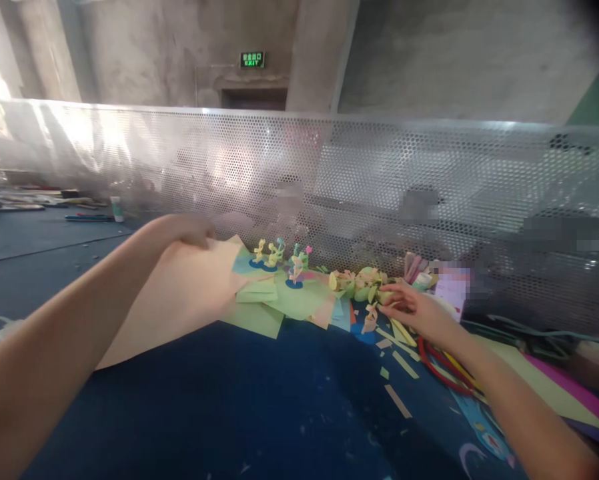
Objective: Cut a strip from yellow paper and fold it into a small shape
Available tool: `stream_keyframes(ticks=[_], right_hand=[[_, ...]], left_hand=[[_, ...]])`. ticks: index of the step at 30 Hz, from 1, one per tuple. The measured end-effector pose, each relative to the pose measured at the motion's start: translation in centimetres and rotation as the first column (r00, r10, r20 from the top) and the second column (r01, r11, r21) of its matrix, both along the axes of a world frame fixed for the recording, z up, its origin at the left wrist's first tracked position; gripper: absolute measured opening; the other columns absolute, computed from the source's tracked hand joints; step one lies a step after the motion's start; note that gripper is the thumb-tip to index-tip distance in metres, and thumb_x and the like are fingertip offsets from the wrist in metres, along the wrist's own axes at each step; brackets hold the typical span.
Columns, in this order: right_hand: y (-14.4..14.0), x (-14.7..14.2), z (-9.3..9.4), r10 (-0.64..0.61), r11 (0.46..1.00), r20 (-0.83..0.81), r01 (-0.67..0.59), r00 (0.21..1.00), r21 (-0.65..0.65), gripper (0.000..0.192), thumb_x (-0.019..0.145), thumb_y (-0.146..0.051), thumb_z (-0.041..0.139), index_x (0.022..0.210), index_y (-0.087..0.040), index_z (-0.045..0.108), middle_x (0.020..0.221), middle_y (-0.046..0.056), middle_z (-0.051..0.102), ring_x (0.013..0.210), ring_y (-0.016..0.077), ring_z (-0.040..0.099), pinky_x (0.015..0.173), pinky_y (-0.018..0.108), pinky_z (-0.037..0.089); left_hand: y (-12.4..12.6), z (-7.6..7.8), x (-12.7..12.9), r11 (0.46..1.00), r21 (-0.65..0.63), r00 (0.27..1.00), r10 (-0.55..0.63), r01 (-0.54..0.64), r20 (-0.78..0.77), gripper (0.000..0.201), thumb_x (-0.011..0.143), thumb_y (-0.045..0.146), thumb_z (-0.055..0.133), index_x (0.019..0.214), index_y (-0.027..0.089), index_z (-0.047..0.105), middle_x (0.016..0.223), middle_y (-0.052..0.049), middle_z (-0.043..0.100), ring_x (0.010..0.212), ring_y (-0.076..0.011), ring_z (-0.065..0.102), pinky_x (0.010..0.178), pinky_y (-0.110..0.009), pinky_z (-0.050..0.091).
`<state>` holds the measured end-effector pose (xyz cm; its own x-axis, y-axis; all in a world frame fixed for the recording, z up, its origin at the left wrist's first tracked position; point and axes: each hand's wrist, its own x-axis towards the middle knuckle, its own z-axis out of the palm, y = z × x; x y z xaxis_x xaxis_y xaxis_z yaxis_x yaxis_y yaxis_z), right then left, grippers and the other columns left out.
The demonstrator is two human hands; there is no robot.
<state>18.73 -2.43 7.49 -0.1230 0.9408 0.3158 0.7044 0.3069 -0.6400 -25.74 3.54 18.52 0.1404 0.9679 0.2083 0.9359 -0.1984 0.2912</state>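
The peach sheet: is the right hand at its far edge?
No, the left hand is at the peach sheet, while the right hand is beside the paper scraps.

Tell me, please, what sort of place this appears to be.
It looks like a craft workshop or classroom: small figures stand among coloured sheets and paper strips on a dark blue table, a perforated divider runs behind them, and a lit exit sign shows beyond.
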Motion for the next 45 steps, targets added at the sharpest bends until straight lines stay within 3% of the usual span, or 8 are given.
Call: stream_keyframes(ticks=[5, 9, 17, 23, 29, 35, 40, 45], right_hand=[[-0.5, -0.1, 1.5, -0.061, 0.988, -0.116, 0.077, 0.991, 0.133, 0.04, 0.073, -0.048, 0.06, 0.098, -0.021, 0.046, 0.074, 0.002, 0.058, 0.067, 0.0188, 0.059, 0.066, 0.033, 0.049], [-2.4, -2.8, 3.8, 0.104, 0.991, -0.352, -0.066, 0.93, 0.119, 0.039, 0.075, -0.054, 0.055, 0.092, -0.025, 0.035, 0.091, 0.005, 0.059, 0.08, 0.019, 0.061, 0.071, 0.033, 0.05], [-7.8, -7.1, 5.4, 0.067, 0.993, -0.091, -0.075, 0.994, -0.091, 0.028, 0.082, -0.046, 0.048, 0.079, -0.024, 0.032, 0.08, -0.002, 0.056, 0.059, 0.0128, 0.055, 0.055, 0.025, 0.044], [-9.9, -2.8, -0.8, -0.134, 0.987, 0.288, 0.153, 0.948, -0.044, 0.011, 0.08, -0.019, 0.043, 0.077, -0.024, 0.034, 0.063, -0.005, 0.047, 0.057, 0.0155, 0.053, 0.055, 0.025, 0.04], [-9.3, 2.2, -3.8, -0.17, 0.983, 0.307, 0.185, 0.936, -0.019, 0.007, 0.082, -0.018, 0.039, 0.081, -0.024, 0.043, 0.077, 0.0, 0.058, 0.08, 0.0199, 0.062, 0.069, 0.031, 0.046], [-10.7, 1.0, -3.2, -0.167, 0.986, 0.33, 0.152, 0.929, 0.072, 0.005, 0.081, -0.027, 0.051, 0.084, -0.022, 0.053, 0.1, 0.006, 0.054, 0.1, 0.0228, 0.052, 0.09, 0.038, 0.037], [-14.3, -2.6, -2.0, 0.231, 0.943, 0.193, -0.171, 0.954, -0.287, 0.021, 0.074, -0.037, 0.065, 0.087, -0.025, 0.054, 0.091, -0.001, 0.057, 0.084, 0.0159, 0.054, 0.074, 0.025, 0.042], [-15.4, -3.5, -3.0, 0.307, 0.911, 0.195, -0.228, 0.931, -0.344, 0.008, 0.076, -0.02, 0.065, 0.079, -0.023, 0.058, 0.085, -0.003, 0.061, 0.08, 0.013, 0.056, 0.071, 0.022, 0.04]], left_hand=[[-4.1, 5.7, 2.3, 0.914, -0.232, 0.943, -0.329, 0.333, 0.057, 0.042, 0.081, 0.034, 0.048, 0.112, 0.006, 0.054, 0.086, 0.004, 0.061, 0.087, -0.0157, 0.055, 0.08, -0.029, 0.038], [-6.1, 6.6, 5.8, 0.848, -0.351, 0.918, -0.359, 0.397, 0.171, 0.041, 0.082, 0.04, 0.048, 0.109, 0.009, 0.058, 0.082, 0.002, 0.063, 0.085, -0.0184, 0.058, 0.075, -0.029, 0.04], [-4.1, -4.1, 16.0, 0.507, -0.377, 0.63, -0.659, 0.775, 0.409, 0.027, 0.072, 0.044, 0.059, 0.084, 0.022, 0.068, 0.063, 0.0, 0.061, 0.058, -0.0155, 0.056, 0.054, -0.023, 0.04], [-6.8, -11.2, 19.6, 0.683, 0.03, 0.676, -0.727, 0.729, 0.118, 0.048, 0.071, 0.041, 0.06, 0.117, 0.028, 0.054, 0.11, -0.007, 0.056, 0.099, -0.0266, 0.052, 0.081, -0.033, 0.041], [-12.6, -13.0, 19.4, 0.345, -0.064, 0.344, -0.939, 0.937, -0.017, 0.06, 0.065, 0.056, 0.063, 0.118, 0.032, 0.051, 0.117, -0.007, 0.052, 0.109, -0.0295, 0.045, 0.092, -0.04, 0.036], [-12.9, -14.5, 19.5, 0.421, -0.063, 0.424, -0.905, 0.905, 0.038, 0.035, 0.079, 0.048, 0.054, 0.105, 0.024, 0.055, 0.111, -0.007, 0.054, 0.101, -0.0235, 0.049, 0.088, -0.032, 0.038], [-12.9, -15.6, 19.5, 0.459, -0.013, 0.458, -0.883, 0.888, 0.099, 0.021, 0.079, 0.04, 0.057, 0.082, 0.02, 0.056, 0.094, -0.004, 0.058, 0.089, -0.0186, 0.053, 0.079, -0.027, 0.04], [-13.2, -15.6, 19.6, 0.399, -0.004, 0.397, -0.912, 0.917, 0.103, 0.012, 0.081, 0.026, 0.055, 0.071, 0.02, 0.055, 0.085, -0.002, 0.059, 0.086, -0.0167, 0.052, 0.077, -0.026, 0.04]])
